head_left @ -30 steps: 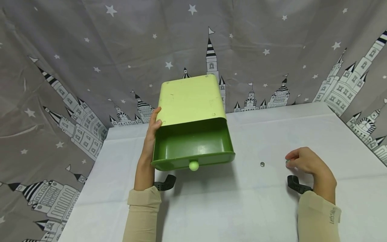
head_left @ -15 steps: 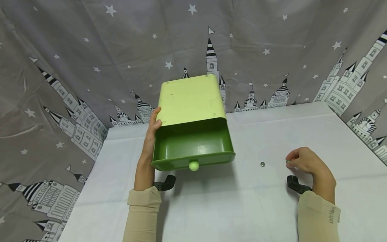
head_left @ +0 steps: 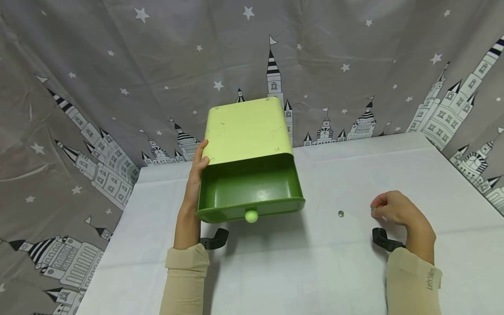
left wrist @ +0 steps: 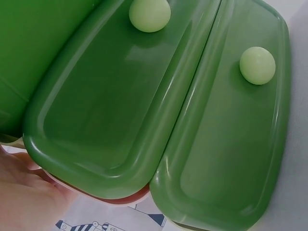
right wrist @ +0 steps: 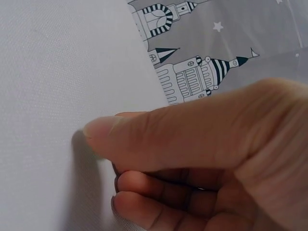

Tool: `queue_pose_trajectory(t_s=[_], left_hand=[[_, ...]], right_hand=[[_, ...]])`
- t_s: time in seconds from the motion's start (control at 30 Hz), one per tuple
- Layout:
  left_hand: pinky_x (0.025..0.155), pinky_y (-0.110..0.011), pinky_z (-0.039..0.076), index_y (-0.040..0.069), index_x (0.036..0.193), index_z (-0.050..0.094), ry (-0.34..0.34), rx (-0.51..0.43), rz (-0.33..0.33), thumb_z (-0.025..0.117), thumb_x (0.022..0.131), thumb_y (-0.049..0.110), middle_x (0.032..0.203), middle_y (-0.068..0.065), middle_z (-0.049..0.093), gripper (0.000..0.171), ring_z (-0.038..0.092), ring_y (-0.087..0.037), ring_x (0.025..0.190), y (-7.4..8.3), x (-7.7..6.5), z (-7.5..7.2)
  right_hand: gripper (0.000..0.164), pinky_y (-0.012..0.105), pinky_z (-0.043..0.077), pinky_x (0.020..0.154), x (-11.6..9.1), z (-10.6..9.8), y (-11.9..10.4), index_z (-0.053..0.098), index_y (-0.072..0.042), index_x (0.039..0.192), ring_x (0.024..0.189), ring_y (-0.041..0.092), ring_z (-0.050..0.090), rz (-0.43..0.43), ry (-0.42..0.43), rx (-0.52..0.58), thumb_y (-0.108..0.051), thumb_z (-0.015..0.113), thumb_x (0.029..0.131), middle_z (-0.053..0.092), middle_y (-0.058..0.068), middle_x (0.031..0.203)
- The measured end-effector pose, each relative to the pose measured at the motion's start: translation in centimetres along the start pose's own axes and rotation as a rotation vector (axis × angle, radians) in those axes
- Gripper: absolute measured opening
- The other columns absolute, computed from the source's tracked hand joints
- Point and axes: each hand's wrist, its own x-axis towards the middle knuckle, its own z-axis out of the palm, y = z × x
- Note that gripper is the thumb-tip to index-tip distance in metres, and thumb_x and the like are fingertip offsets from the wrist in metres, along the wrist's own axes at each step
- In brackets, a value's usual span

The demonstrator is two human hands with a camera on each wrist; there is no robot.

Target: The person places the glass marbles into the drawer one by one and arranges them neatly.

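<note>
A pale yellow-green cabinet (head_left: 246, 131) with green drawers stands on the table. Its upper drawer (head_left: 252, 188) is pulled out, with nothing visible inside. The left wrist view shows a lower drawer front (left wrist: 221, 144) too, each front bearing a round pale knob (left wrist: 257, 65). My left hand (head_left: 194, 175) rests along the cabinet's left side, fingers fairly straight. Far to the right, my right hand (head_left: 395, 209) pinches a small greenish glass bead (head_left: 372, 209) between thumb and fingertips, close to the tabletop. My thumb mostly hides that bead in the right wrist view.
Another small, shiny round bead (head_left: 341, 214) lies on the white tablecloth (head_left: 338, 271), between the cabinet and my right hand. A grey curtain (head_left: 157, 52) printed with castles and stars hangs behind and beside the table.
The whole head view has shifted very slightly. Both hands, the cabinet and the loose bead keep their places; the fingertips of my right hand stay around the greenish bead.
</note>
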Motion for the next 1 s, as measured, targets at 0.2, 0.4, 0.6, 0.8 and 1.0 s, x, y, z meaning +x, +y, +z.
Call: queue_pose_trajectory(t_s=[0.2,0.4,0.6,0.8,1.0], left_hand=[[0.097,-0.033,0.037,0.025,0.153,0.022,0.002,0.003,-0.001,0.036,0.1,0.028,0.152,-0.004,0.028,0.054,0.037,-0.02,0.125,0.1,0.0,-0.1],[0.097,-0.033,0.036,0.025,0.153,0.021,0.002,0.003,-0.006,0.037,0.101,0.029,0.153,-0.004,0.027,0.055,0.036,-0.02,0.126,0.1,-0.1,-0.1],[0.097,-0.033,0.037,0.025,0.153,0.022,0.003,-0.019,-0.005,0.037,0.1,0.029,0.153,-0.004,0.027,0.055,0.036,-0.02,0.126,0.1,-0.1,0.0],[0.098,-0.033,0.036,0.025,0.153,0.021,0.003,-0.026,-0.001,0.038,0.1,0.029,0.153,-0.004,0.026,0.056,0.035,-0.02,0.127,0.0,0.0,0.0],[0.099,-0.033,0.035,0.025,0.153,0.021,0.003,-0.022,0.001,0.037,0.101,0.028,0.154,-0.003,0.026,0.055,0.035,-0.02,0.128,0.0,0.0,0.0]], right_hand=[[0.02,0.042,0.044,0.074,0.4,0.3,-0.8,0.067,0.006,0.099,0.082,0.026,0.055,-0.134,0.106,-0.004,-0.009,0.069,0.086,0.064,0.009,0.087],[0.022,0.034,0.045,0.074,0.3,0.6,-3.5,0.07,0.003,0.104,0.084,0.023,0.059,-0.292,0.278,0.068,-0.013,0.071,0.089,0.068,0.009,0.09],[0.021,0.024,0.046,0.072,-0.8,0.6,-6.9,0.07,-0.001,0.104,0.086,0.02,0.061,-0.396,0.326,0.161,-0.016,0.072,0.09,0.068,0.009,0.094],[0.014,0.021,0.047,0.073,-1.8,0.8,-9.6,0.072,-0.006,0.1,0.083,0.013,0.063,-0.517,0.327,0.256,-0.014,0.073,0.089,0.068,0.005,0.094],[0.01,0.021,0.048,0.076,-2.9,0.9,-11.5,0.072,-0.007,0.097,0.085,0.013,0.063,-0.645,0.322,0.325,-0.005,0.074,0.087,0.068,0.003,0.094]])
